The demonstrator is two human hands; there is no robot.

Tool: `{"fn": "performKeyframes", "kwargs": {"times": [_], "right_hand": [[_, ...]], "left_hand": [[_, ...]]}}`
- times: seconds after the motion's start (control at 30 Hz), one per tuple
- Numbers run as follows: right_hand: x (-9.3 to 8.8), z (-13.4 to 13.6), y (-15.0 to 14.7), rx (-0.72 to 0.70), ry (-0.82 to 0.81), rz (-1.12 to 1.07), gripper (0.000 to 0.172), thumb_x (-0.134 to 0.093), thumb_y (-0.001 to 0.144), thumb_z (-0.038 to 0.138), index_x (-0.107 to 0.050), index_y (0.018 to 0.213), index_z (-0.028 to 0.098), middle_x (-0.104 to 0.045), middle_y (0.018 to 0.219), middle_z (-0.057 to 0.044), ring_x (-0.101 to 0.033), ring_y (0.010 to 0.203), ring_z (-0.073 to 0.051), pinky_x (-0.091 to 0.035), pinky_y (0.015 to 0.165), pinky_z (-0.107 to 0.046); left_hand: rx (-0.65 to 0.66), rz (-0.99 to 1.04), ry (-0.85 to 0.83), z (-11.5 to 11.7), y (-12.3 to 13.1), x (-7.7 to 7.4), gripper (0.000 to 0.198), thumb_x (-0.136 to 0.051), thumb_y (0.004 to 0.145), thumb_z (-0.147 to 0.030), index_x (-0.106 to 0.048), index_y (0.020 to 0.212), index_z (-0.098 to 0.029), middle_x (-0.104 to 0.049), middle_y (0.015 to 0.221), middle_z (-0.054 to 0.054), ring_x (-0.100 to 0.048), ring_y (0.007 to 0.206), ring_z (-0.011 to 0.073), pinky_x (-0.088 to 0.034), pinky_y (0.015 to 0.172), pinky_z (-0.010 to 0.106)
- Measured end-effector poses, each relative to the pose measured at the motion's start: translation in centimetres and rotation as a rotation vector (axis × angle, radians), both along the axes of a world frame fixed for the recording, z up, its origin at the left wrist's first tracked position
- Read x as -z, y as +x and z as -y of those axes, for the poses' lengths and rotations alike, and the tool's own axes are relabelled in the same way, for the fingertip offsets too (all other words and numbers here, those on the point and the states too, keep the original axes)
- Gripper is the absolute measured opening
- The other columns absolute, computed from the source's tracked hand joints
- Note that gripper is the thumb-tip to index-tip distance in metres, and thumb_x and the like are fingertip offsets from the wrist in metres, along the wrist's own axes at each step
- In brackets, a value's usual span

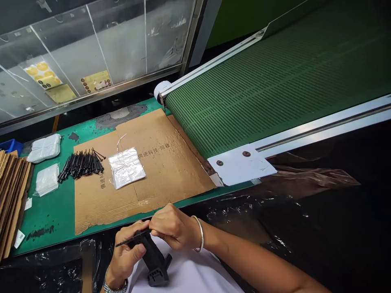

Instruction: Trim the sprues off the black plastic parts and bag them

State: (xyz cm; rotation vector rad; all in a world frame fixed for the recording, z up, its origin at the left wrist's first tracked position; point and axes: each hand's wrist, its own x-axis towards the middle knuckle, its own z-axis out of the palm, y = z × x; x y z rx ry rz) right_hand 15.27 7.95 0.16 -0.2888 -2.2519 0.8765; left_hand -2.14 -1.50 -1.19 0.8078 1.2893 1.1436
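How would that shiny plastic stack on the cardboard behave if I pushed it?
The plastic stack may flop or crumple, since its film looks thin and wrinkled. Its glossy surface suggests it might slide. Lying flat, it probably won't tip or roll.

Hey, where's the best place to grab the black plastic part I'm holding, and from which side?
I'd probably grip the black plastic part by its blocky lower body, coming from the picture's bottom edge: that end is uncovered, while your left hand and right hand crowd the top. Mind the stub jutting right.
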Motion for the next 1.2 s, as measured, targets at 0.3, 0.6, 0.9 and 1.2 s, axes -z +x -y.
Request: {"fn": "performKeyframes", "kwargs": {"times": [0.3, 0.6, 0.9, 1.2], "right_hand": [[-1.0, 0.8, 2.5, -0.213, 0.0, 0.076, 0.036, -0.023, 0.092, 0.023, -0.032, 0.057, 0.022, -0.043, 0.047, 0.002, -0.037, 0.044, -0.012, -0.024, 0.044, -0.027], [0.0, 0.0, 1.5, 0.068, -0.54, 0.155, 0.059, -0.025, 0.087, 0.062, -0.057, 0.089, 0.012, -0.044, 0.054, 0.003, -0.037, 0.045, -0.008, -0.03, 0.045, -0.021], [1.3, 0.1, -1.2, 0.396, -0.259, -0.037, 0.045, -0.03, 0.09, 0.051, -0.046, 0.065, 0.017, -0.039, 0.05, 0.004, -0.036, 0.044, -0.009, -0.027, 0.043, -0.022], [0.9, 0.4, -1.5, 0.311, -0.081, -0.078, 0.046, -0.015, 0.097, 0.037, -0.046, 0.07, 0.017, -0.05, 0.055, 0.0, -0.045, 0.05, -0.011, -0.032, 0.049, -0.023]], "left_hand": [[-0.05, 0.031, -0.121, 0.5, -0.3, 1.2, 0.042, -0.077, 0.056, -0.033, -0.071, 0.094, -0.017, -0.071, 0.084, 0.01, -0.06, 0.087, 0.0296, -0.046, 0.08, 0.035], [0.155, -0.375, 0.183, -2.5, -1.1, -0.3, 0.031, -0.066, 0.071, -0.031, -0.068, 0.101, -0.025, -0.068, 0.099, 0.008, -0.057, 0.097, 0.0248, -0.041, 0.087, 0.033], [-0.395, 0.203, 0.006, -4.6, 1.9, 0.2, 0.049, -0.066, 0.072, -0.039, -0.053, 0.118, -0.03, -0.056, 0.117, 0.004, -0.047, 0.113, 0.0208, -0.036, 0.094, 0.032], [-0.564, 0.7, -0.247, -5.0, 2.4, -0.1, 0.03, -0.073, 0.063, -0.016, -0.065, 0.091, -0.021, -0.058, 0.059, -0.005, -0.052, 0.049, 0.0072, -0.044, 0.045, 0.016]]}}
